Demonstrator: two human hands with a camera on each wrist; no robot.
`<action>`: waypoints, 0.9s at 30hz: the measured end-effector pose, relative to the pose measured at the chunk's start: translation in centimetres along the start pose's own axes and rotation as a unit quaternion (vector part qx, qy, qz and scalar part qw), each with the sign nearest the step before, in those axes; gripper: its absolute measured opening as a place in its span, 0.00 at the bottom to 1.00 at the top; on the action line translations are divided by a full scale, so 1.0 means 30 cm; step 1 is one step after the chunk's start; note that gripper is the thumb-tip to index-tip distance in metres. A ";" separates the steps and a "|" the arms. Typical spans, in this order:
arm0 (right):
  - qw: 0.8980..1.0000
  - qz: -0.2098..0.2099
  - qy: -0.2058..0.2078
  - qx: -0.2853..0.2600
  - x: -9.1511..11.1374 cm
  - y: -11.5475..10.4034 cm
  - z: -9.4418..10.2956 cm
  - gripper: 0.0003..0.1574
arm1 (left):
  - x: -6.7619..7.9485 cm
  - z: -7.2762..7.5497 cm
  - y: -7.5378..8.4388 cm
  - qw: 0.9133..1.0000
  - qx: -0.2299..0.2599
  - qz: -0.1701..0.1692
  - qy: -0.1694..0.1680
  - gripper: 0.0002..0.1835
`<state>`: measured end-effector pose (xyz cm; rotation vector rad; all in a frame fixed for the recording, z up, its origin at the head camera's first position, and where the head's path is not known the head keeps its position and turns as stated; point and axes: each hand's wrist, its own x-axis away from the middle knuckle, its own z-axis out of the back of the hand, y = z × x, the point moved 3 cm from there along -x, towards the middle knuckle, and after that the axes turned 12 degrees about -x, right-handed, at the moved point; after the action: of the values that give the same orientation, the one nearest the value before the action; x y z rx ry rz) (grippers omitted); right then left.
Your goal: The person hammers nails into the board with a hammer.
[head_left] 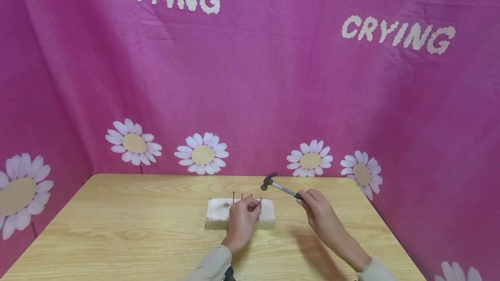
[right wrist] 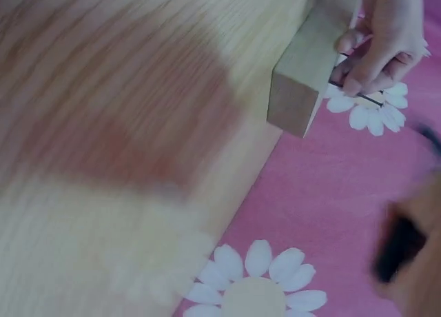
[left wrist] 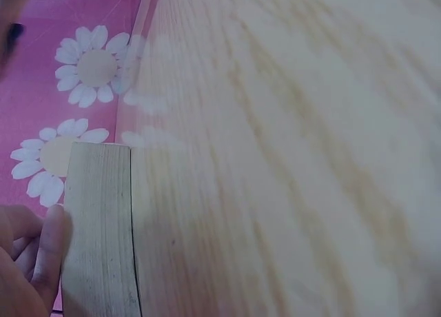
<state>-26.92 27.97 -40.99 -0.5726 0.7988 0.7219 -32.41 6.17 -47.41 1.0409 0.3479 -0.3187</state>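
Note:
On the table lies a pale wooden block (head_left: 215,211). My left hand (head_left: 243,220) rests over its top and pinches a nail (right wrist: 373,99) between thumb and finger, the nail (head_left: 261,200) standing near the block's right part. Other nails (head_left: 233,197) stick up from the block in a row, partly hidden behind the left hand. To the right, my right hand (head_left: 323,219) grips a small claw hammer (head_left: 284,189) by its dark handle end. The hammer's head is raised above and a little right of the pinched nail. In the right wrist view the right hand is blurred.
The wood-grain table (head_left: 129,224) extends around the block. Behind it and along both sides hangs a pink cloth (head_left: 254,99) with white daisies and lettering. A dark spot (head_left: 226,205) marks the block's top on the left.

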 end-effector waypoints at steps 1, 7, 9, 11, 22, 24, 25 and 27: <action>1.000 0.010 -0.011 0.008 0.003 0.002 -0.004 0.08 | 0.001 0.000 0.000 1.000 -0.001 -0.001 0.002 0.02; 0.999 0.022 0.046 -0.018 0.014 0.006 0.002 0.16 | 0.010 -0.001 0.000 1.000 -0.001 -0.002 -0.005 0.02; 0.998 0.022 0.041 -0.029 0.013 0.003 -0.007 0.16 | 0.009 -0.001 0.001 1.000 -0.002 -0.001 -0.003 0.03; 0.999 0.028 0.013 -0.019 0.009 0.003 -0.024 0.12 | 0.004 -0.003 0.002 1.000 -0.006 -0.005 0.005 0.03; 1.000 0.022 0.000 0.012 -0.017 -0.018 -0.007 0.09 | 0.009 -0.010 0.004 1.000 0.004 0.000 -0.010 0.02; 0.999 0.019 -0.026 0.029 -0.012 -0.008 -0.018 0.03 | 0.003 -0.004 0.007 1.000 0.000 -0.004 -0.006 0.02; 0.999 0.018 -0.034 0.036 -0.011 -0.004 -0.021 0.06 | 0.000 -0.002 0.007 1.000 -0.001 -0.005 -0.003 0.02; 0.999 0.008 -0.026 0.034 -0.010 0.003 -0.019 0.13 | -0.001 0.003 0.006 1.000 -0.006 -0.005 0.001 0.02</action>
<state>-27.38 27.50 -41.09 -0.4842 0.7787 0.7191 -32.35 6.19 -47.22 1.0290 0.3570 -0.3248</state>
